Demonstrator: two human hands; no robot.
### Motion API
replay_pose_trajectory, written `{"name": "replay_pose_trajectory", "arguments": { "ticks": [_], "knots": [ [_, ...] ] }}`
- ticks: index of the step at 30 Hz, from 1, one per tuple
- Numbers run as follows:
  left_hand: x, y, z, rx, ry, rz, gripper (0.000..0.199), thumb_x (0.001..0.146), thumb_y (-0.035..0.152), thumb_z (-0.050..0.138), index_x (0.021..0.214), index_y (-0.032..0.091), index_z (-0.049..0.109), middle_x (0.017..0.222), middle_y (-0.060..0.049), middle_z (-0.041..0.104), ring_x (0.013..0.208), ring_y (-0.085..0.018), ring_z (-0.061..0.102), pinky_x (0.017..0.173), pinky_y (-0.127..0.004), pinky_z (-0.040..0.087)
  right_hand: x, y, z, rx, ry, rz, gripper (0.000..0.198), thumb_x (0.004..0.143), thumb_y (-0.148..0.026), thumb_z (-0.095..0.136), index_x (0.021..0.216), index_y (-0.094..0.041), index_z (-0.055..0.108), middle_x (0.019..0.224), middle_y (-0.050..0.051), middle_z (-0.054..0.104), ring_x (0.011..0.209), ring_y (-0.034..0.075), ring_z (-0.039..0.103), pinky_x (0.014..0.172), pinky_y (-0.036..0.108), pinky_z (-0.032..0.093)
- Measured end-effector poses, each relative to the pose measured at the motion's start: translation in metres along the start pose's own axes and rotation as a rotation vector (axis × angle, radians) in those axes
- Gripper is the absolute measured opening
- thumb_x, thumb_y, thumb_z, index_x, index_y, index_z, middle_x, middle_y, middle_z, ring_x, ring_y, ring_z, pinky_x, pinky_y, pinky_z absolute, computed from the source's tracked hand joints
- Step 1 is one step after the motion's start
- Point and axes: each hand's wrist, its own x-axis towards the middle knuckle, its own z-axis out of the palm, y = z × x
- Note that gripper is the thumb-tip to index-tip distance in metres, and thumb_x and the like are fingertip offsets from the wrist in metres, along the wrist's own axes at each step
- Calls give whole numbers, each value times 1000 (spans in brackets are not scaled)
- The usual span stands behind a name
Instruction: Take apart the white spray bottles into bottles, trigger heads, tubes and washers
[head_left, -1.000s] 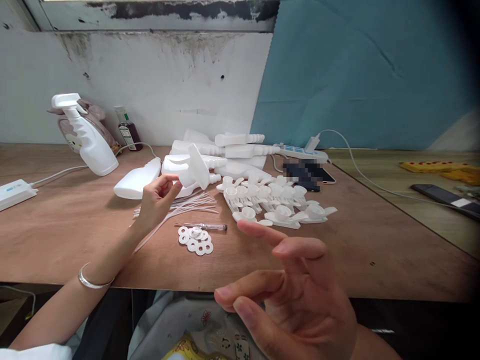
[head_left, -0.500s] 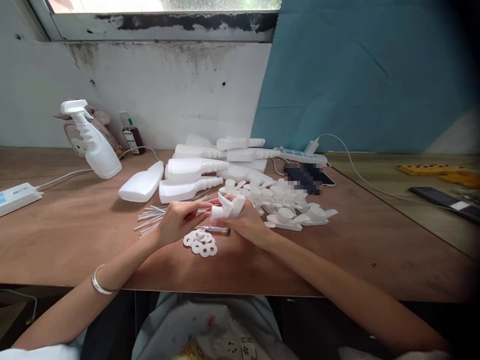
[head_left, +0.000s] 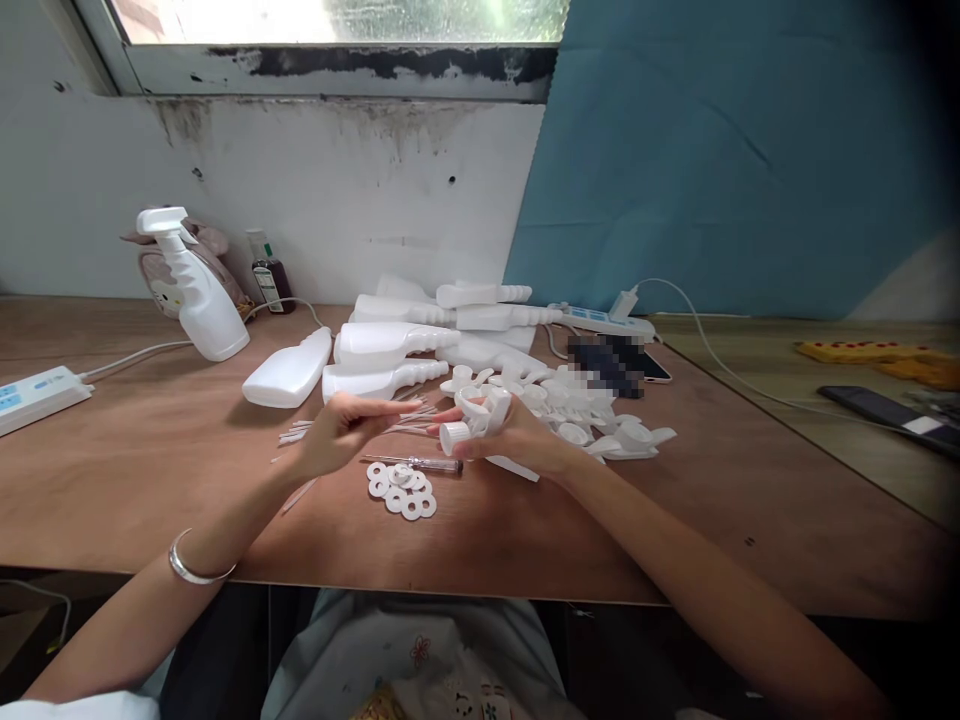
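Note:
My right hand (head_left: pixel 525 435) is wrapped around a white trigger sprayer head (head_left: pixel 491 412), whose ribbed collar (head_left: pixel 454 438) points to the left. To the left of it, my left hand (head_left: pixel 349 432) has its fingers stretched out, apart from the sprayer head, with nothing visible in them. Thin white dip tubes (head_left: pixel 296 434) lie beneath and beside the left hand. Below both hands are a small pile of white ring washers (head_left: pixel 395 500) and a slim screwdriver with a clear handle (head_left: pixel 439 465). Loose sprayer heads (head_left: pixel 577 405) are heaped just beyond my right hand.
White empty-necked bottles (head_left: pixel 390 342) lie stacked at the back. An upright spray bottle (head_left: pixel 206 305) stands at the left by a dark glass bottle (head_left: pixel 271 280). Power strips (head_left: pixel 45 390), a cable and a phone (head_left: pixel 652 365) lie on the brown table (head_left: pixel 600 540).
My left hand has drawn away from the sprayer head and its fingers have straightened. My right hand has moved slightly right with the sprayer head. The view has tipped up a little.

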Motion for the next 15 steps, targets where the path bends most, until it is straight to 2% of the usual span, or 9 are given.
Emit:
{"name": "replay_pose_trajectory", "arguments": {
  "ticks": [2,4,6,8,10,12,15],
  "knots": [
    [2,-4,-6,21,59,-26,31,83,31,50,103,13,66,63,-4,65,50,-11,53,44,-20,39,-2,-5,-1,37,7,15,37,61,-28,75,95,-18,66,84,5,68,88,26,64,78,43,52],
    [3,-10,-8,119,126,-23,34,83,32,49,106,12,64,47,2,54,40,-7,42,39,-19,31,-3,-7,1,45,70,-20,35,61,-27,75,93,-18,66,80,3,67,83,25,66,73,40,54],
    [5,-16,-5,277,142,-6,36,85,31,46,111,11,61,43,4,48,38,-7,38,41,-19,32,-3,-6,5,23,126,-65,33,60,-27,75,91,-18,66,80,2,67,81,23,66,70,37,55],
    [6,-22,0,422,117,22,36,86,28,42,114,11,58,57,0,58,49,-10,50,53,-22,42,-3,-3,10,-23,168,-96,34,60,-28,75,91,-17,65,87,4,68,82,22,65,71,35,55],
    [9,-28,6,532,63,43,37,88,25,38,117,10,55,81,-7,64,72,-15,58,70,-27,46,-5,2,14,-113,210,-125,34,62,-28,74,92,-17,64,92,4,67,83,22,64,73,33,54],
    [11,-32,11,643,8,61,38,88,25,37,120,10,52,95,-11,63,87,-19,57,79,-32,45,-7,7,19,-250,249,-157,31,66,-29,71,93,-17,63,90,4,68,80,20,64,71,31,53],
    [13,-36,12,805,-50,40,39,85,28,43,120,13,51,100,-11,60,93,-23,53,82,-36,43,-11,17,27,-475,267,-282,30,70,-30,68,97,-18,60,88,3,68,76,18,64,65,28,52]
  ]
}}
